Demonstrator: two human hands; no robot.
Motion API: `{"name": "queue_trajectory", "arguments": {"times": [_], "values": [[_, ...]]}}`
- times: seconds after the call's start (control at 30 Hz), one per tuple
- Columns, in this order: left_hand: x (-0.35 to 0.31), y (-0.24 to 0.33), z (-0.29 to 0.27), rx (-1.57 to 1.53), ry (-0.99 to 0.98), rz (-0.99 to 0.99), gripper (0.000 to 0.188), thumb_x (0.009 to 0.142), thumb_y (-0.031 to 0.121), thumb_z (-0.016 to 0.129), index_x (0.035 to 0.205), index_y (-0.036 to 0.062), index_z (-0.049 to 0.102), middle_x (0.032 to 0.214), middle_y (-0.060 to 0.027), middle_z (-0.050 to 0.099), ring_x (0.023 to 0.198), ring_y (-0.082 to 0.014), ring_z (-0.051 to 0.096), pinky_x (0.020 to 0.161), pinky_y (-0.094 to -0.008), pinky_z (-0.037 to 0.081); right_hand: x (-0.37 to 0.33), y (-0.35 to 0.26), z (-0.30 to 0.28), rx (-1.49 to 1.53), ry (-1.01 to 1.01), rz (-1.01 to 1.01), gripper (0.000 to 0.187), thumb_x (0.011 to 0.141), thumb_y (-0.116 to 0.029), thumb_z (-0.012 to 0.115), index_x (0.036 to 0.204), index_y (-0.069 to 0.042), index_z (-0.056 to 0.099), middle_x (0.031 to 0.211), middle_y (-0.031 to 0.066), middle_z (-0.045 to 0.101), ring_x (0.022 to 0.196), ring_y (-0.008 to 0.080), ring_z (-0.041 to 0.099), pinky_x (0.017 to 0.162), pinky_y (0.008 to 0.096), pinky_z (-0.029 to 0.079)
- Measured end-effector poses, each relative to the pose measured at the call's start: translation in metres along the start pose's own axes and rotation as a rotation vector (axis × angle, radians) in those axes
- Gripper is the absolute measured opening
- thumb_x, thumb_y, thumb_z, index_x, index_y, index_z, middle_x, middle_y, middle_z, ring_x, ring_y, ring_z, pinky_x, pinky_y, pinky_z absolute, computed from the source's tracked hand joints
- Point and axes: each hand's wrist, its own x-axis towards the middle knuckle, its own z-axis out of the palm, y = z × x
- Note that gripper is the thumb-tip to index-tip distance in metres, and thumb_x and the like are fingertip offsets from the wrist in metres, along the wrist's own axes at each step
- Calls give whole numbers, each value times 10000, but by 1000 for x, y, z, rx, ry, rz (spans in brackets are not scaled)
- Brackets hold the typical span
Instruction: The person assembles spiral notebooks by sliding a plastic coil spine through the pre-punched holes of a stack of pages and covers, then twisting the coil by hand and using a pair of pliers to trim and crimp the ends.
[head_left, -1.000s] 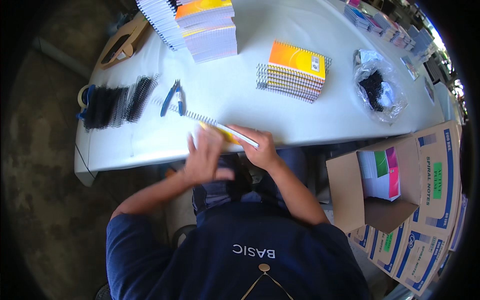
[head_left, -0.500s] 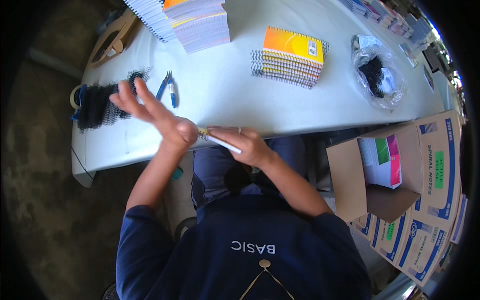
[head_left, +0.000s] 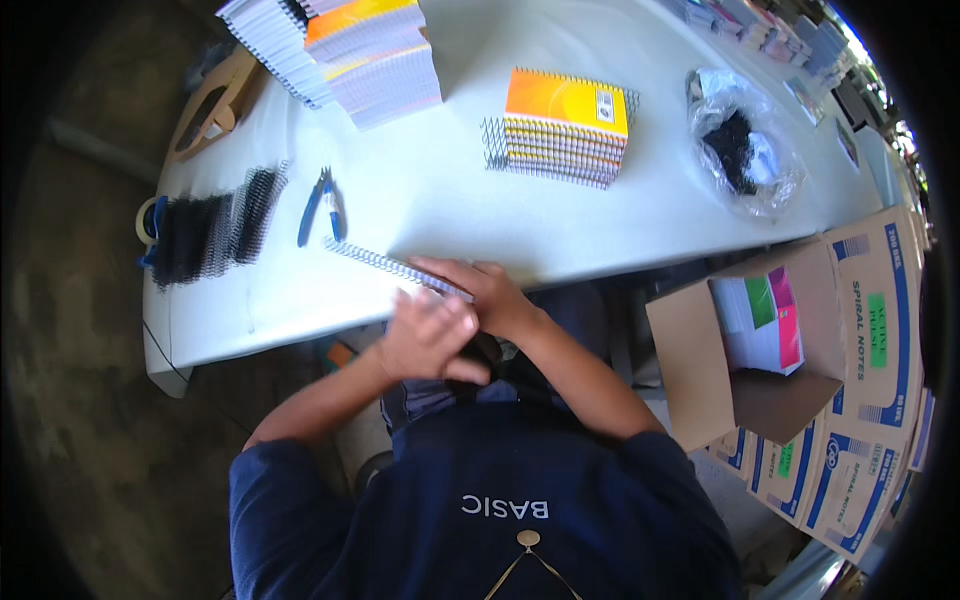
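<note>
Over the table's near edge, my right hand (head_left: 490,298) grips a thin notebook seen edge-on. A metal spiral coil (head_left: 375,260) runs along its upper edge and reaches out leftward over the table. My left hand (head_left: 432,335), slightly blurred, is beside the notebook's near side with its fingers stretched and thumb apart; whether the fingertips touch it I cannot tell. The notebook's cover is mostly hidden by the hands. Farther left lie blue-handled pliers (head_left: 309,213) and a bundle of loose black spiral coils (head_left: 215,225).
A stack of orange-yellow spiral notebooks (head_left: 562,125) stands mid-table. Taller notebook stacks (head_left: 385,80) are at the back left, near a cardboard tray (head_left: 215,105). A plastic bag of black coils (head_left: 745,150) lies right. An open carton (head_left: 690,350) holding notebooks stands beside my right arm.
My left hand has swung from raised and spread over the table down and right, close to the notebook. The notebook has turned so its coil now shows. My right hand keeps its hold.
</note>
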Motion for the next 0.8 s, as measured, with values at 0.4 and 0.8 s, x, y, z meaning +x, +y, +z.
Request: {"name": "queue_trajectory", "arguments": {"times": [0.4,0.8], "values": [[64,-11,-36,-102,-80,-228,249,744,115,676,987,109,621,1010,-20,604,946,-191,563,905,-374,333,8,13,1,347,34,436,179,764,-84,632,899,33,610,757,185,636,673,204,633,596,324,469],[83,-27,-64,-112,-302,-241,220,725,125,701,931,88,633,949,-51,614,885,-234,570,804,-343,389,16,3,-5,380,-33,519,185,846,-110,600,951,42,596,722,157,625,674,166,616,632,311,466]]}}
